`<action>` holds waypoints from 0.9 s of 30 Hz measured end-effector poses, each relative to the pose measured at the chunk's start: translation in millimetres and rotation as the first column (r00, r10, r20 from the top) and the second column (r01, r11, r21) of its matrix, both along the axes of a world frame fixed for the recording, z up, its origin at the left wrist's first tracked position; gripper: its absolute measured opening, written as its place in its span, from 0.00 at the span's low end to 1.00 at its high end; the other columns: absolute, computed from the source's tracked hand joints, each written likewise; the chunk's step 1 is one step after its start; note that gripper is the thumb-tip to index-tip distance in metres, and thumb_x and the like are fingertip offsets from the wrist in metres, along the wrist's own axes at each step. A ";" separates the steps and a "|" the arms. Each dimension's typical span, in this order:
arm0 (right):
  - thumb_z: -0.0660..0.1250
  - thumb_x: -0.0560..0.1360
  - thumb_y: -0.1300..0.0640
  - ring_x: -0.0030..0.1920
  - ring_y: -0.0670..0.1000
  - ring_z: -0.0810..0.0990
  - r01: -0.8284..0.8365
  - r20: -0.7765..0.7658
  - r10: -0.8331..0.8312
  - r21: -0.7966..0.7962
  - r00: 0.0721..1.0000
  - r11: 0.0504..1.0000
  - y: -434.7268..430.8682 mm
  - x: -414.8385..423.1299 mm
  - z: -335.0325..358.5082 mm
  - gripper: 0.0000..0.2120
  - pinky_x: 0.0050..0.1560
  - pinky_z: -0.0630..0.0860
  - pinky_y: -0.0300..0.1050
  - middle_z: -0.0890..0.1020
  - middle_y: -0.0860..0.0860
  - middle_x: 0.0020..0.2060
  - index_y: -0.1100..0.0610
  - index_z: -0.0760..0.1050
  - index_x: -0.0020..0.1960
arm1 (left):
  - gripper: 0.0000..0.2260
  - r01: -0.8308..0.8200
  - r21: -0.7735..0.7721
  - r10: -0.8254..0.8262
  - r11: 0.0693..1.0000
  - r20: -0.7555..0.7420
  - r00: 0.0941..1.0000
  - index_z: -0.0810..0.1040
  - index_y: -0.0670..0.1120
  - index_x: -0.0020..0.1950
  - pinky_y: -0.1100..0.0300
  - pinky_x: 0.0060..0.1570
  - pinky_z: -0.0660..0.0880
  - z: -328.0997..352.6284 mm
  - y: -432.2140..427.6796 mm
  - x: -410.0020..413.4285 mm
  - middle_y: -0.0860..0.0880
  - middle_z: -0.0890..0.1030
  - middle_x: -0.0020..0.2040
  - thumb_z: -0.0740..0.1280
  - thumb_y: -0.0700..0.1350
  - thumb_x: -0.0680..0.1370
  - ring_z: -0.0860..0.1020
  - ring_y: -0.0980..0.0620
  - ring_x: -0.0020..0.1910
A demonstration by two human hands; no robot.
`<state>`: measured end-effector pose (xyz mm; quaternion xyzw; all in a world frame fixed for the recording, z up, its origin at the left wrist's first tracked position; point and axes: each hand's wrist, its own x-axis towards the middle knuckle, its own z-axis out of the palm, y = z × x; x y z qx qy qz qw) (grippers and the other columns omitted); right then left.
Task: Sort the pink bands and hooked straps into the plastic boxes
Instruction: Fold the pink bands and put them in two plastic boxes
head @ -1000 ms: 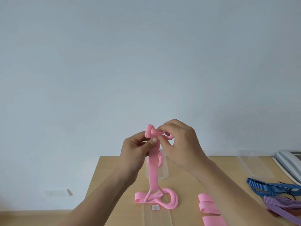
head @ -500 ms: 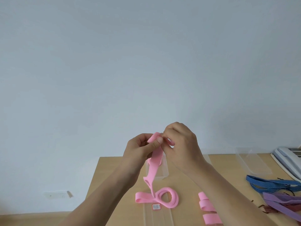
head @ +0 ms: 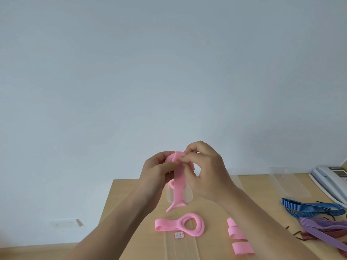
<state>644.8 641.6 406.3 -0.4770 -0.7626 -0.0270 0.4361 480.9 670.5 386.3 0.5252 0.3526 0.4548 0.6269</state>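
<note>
A pink band (head: 178,186) hangs in the air above the wooden table (head: 127,201), its tail ending just over the table. My left hand (head: 156,173) grips its rolled top end, and my right hand (head: 203,169) pinches the same end from the right. Behind the hanging band stands a small clear plastic box (head: 187,196) with a bit of pink inside. Another pink band (head: 180,227) lies looped on the table below, touching a clear plastic lid (head: 180,248) with a small label. More folded pink bands (head: 237,239) lie beside my right forearm.
A clear plastic box (head: 287,182) lies at the back right. Blue hooked straps (head: 311,208) and purple straps (head: 326,229) are piled at the right edge, with dark red ones under them. A white desk phone (head: 332,182) sits at the far right. A pale wall fills the upper view.
Both hands have kept rolling up the pink band's top end, so its tail has lifted off the looped band on the table and now hangs free.
</note>
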 end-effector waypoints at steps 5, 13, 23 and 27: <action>0.68 0.71 0.68 0.42 0.48 0.79 -0.059 -0.080 0.053 -0.081 0.995 0.995 1.6 4.1 7.2 0.08 0.42 0.75 0.42 0.80 0.48 0.41 0.56 0.82 0.42 | 0.16 -0.132 -0.020 0.130 0.991 -0.067 0.989 0.84 0.41 0.56 0.34 0.62 0.79 1.0 -6.4 8.0 0.39 0.87 0.52 0.73 0.48 0.72 0.84 0.34 0.55; 0.71 0.75 0.56 0.41 0.44 0.82 -0.087 -0.215 -0.001 -0.400 0.977 0.912 4.6 9.5 14.8 0.02 0.43 0.79 0.41 0.83 0.43 0.37 0.51 0.83 0.45 | 0.12 -0.147 0.019 0.148 0.989 -0.125 0.981 0.85 0.44 0.54 0.36 0.60 0.80 -1.6 -9.2 7.6 0.43 0.88 0.49 0.71 0.47 0.72 0.86 0.40 0.51; 0.70 0.73 0.63 0.40 0.49 0.80 -0.040 -0.178 -0.005 -0.248 0.984 0.968 -1.3 6.3 14.6 0.03 0.44 0.78 0.51 0.82 0.48 0.38 0.56 0.80 0.44 | 0.28 -0.165 -0.176 0.173 0.970 0.033 0.984 0.77 0.43 0.67 0.40 0.63 0.80 -4.9 -9.2 7.0 0.40 0.87 0.57 0.77 0.45 0.68 0.86 0.39 0.55; 0.71 0.72 0.65 0.36 0.49 0.77 0.026 -0.074 -0.031 -0.066 0.997 0.997 -1.8 2.8 12.0 0.03 0.40 0.76 0.49 0.79 0.48 0.36 0.58 0.80 0.43 | 0.17 -0.147 -0.181 0.145 0.973 -0.025 0.989 0.85 0.39 0.58 0.45 0.55 0.82 -5.5 -11.6 5.5 0.37 0.87 0.51 0.77 0.46 0.73 0.86 0.37 0.50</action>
